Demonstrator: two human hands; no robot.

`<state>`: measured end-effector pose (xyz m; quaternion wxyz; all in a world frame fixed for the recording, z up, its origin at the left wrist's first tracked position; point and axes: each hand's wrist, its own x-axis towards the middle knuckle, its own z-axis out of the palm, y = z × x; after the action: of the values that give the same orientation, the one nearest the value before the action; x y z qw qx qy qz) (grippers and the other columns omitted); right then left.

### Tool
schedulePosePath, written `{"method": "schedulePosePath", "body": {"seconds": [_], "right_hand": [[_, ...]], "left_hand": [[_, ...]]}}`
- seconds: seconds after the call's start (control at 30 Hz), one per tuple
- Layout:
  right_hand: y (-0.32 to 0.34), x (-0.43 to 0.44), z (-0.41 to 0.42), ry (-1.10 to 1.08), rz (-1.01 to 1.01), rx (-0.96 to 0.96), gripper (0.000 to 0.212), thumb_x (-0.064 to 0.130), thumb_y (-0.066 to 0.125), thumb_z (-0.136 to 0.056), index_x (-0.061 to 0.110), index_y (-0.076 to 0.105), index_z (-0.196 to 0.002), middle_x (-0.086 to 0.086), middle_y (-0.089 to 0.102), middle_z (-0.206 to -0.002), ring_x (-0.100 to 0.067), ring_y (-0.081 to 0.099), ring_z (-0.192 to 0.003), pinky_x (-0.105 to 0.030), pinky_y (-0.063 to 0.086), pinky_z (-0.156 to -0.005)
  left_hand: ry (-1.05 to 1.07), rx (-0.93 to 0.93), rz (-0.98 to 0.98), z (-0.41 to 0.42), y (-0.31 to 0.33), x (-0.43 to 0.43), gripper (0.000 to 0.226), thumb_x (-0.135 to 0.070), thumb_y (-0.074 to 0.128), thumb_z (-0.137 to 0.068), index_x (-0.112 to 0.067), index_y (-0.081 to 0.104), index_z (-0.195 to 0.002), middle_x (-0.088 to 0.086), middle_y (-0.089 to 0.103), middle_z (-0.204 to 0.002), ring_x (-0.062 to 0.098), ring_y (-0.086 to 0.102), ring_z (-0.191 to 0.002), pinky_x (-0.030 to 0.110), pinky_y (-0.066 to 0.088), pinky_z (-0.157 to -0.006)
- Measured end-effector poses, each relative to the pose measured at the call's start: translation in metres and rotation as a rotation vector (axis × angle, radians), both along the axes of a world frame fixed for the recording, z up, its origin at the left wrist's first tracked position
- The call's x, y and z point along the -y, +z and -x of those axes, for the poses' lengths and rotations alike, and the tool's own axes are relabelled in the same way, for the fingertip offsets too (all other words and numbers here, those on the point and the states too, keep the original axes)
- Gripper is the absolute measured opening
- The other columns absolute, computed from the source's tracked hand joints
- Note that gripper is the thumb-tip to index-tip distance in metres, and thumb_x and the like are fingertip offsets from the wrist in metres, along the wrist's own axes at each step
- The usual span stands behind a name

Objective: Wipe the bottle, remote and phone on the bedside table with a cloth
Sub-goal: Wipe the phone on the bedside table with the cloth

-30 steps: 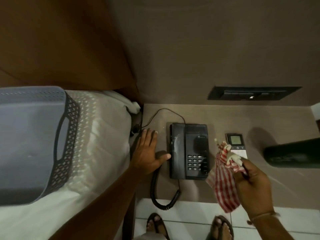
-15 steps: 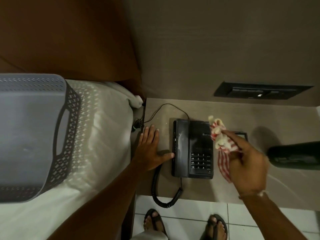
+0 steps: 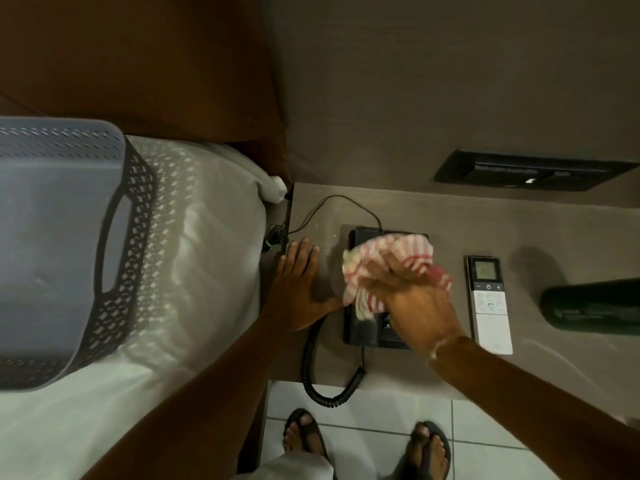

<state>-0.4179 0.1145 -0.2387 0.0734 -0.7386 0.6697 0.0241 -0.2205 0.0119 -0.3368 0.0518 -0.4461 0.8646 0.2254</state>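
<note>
A moment ago the right hand held the red-and-white striped cloth up in the air beside the black desk phone. Now the cloth is pressed down on top of the phone, so wiping the phone has probably just begun. The right fingers are bent around the cloth, holding it. The left hand lies flat and open on the brown wooden bedside table, holding nothing, thumb at the phone's side. The white remote with a small screen and the dark green bottle lie to the right. No writing can be read.
</note>
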Motion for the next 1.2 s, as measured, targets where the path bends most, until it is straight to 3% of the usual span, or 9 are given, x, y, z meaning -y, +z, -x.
{"method": "schedulePosePath", "body": {"seconds": [0.07, 0.17, 0.3, 0.5, 0.67, 0.77, 0.9, 1.03, 1.2], "right_hand": [[-0.003, -0.036, -0.01, 0.091, 0.025, 0.011, 0.045, 0.01, 0.062, -0.075, 0.024, 0.067, -0.117, -0.006, 0.06, -0.133, -0.034, 0.052, -0.126, -0.05, 0.05, -0.093], [-0.004, -0.085, -0.026, 0.125, -0.041, 0.088, 0.047, 0.016, 0.081, -0.061, 0.022, 0.074, -0.107, -0.004, 0.07, -0.118, -0.029, 0.065, -0.111, -0.048, 0.058, -0.078], [0.009, -0.111, -0.022, 0.101, -0.104, 0.181, 0.037, 0.025, 0.084, -0.056, 0.032, 0.078, -0.092, 0.007, 0.076, -0.1, -0.015, 0.073, -0.089, -0.033, 0.06, -0.069], [0.045, -0.024, 0.017, -0.175, -0.008, 0.132, 0.073, -0.003, 0.078, -0.057, 0.025, 0.061, -0.122, -0.003, 0.054, -0.138, -0.027, 0.067, -0.103, -0.033, 0.06, -0.052], [0.027, 0.055, 0.008, -0.082, 0.041, -0.03, 0.059, -0.002, 0.055, -0.078, 0.022, 0.052, -0.133, -0.002, 0.043, -0.147, -0.029, 0.031, -0.14, -0.048, 0.053, -0.086], [0.011, 0.043, -0.006, -0.016, 0.008, -0.056, 0.062, 0.004, 0.064, -0.078, 0.019, 0.05, -0.137, -0.007, 0.041, -0.15, -0.033, 0.029, -0.142, -0.047, 0.037, -0.105], [-0.002, -0.008, -0.016, 0.06, -0.003, -0.011, 0.07, 0.01, 0.086, -0.056, 0.017, 0.064, -0.122, -0.011, 0.057, -0.136, -0.039, 0.047, -0.129, -0.056, 0.05, -0.091], [-0.023, -0.068, -0.034, 0.08, -0.055, 0.053, 0.061, 0.013, 0.079, -0.065, 0.016, 0.061, -0.123, -0.011, 0.059, -0.134, -0.038, 0.049, -0.128, -0.054, 0.052, -0.087], [-0.017, -0.1, -0.037, 0.167, -0.038, 0.153, 0.052, 0.02, 0.092, -0.045, 0.022, 0.076, -0.094, -0.001, 0.075, -0.102, -0.025, 0.071, -0.096, -0.044, 0.06, -0.072]], "left_hand": [[-0.005, 0.002, -0.013, -0.001, -0.001, 0.0, 0.124, -0.093, 0.03, -0.065, -0.013, 0.008, -0.158, 0.011, 0.0, -0.168, 0.029, -0.006, -0.154, 0.052, 0.006, -0.124], [0.009, -0.005, -0.011, 0.0, -0.001, 0.0, 0.125, -0.095, 0.031, -0.065, -0.015, 0.006, -0.157, 0.01, -0.002, -0.168, 0.029, -0.008, -0.154, 0.048, -0.001, -0.124], [0.015, -0.006, -0.014, 0.001, 0.001, -0.001, 0.123, -0.094, 0.034, -0.066, -0.015, 0.005, -0.157, 0.01, -0.003, -0.168, 0.028, -0.009, -0.153, 0.046, -0.004, -0.122], [0.025, -0.018, -0.034, 0.002, 0.004, 0.0, 0.125, -0.094, 0.032, -0.064, -0.015, 0.007, -0.158, 0.01, -0.003, -0.168, 0.027, -0.009, -0.154, 0.047, -0.002, -0.123], [0.031, -0.001, -0.012, 0.002, 0.002, 0.0, 0.124, -0.093, 0.035, -0.065, -0.015, 0.009, -0.157, 0.01, 0.001, -0.168, 0.029, -0.005, -0.154, 0.046, -0.001, -0.121], [0.016, -0.006, 0.002, 0.003, 0.002, 0.0, 0.123, -0.092, 0.034, -0.065, -0.013, 0.014, -0.156, 0.012, 0.005, -0.167, 0.031, -0.001, -0.154, 0.049, 0.002, -0.122], [-0.007, -0.019, -0.029, -0.001, 0.005, 0.0, 0.12, -0.088, 0.031, -0.068, -0.012, 0.012, -0.158, 0.012, 0.001, -0.168, 0.031, -0.006, -0.154, 0.051, 0.005, -0.124], [-0.005, 0.011, -0.045, 0.0, 0.006, 0.0, 0.119, -0.087, 0.037, -0.07, -0.013, 0.004, -0.158, 0.01, -0.007, -0.167, 0.029, -0.012, -0.153, 0.05, -0.001, -0.125], [0.02, 0.002, -0.047, 0.002, 0.007, -0.001, 0.123, -0.091, 0.035, -0.067, -0.014, 0.004, -0.158, 0.01, -0.006, -0.168, 0.028, -0.011, -0.153, 0.047, -0.004, -0.123]]}}
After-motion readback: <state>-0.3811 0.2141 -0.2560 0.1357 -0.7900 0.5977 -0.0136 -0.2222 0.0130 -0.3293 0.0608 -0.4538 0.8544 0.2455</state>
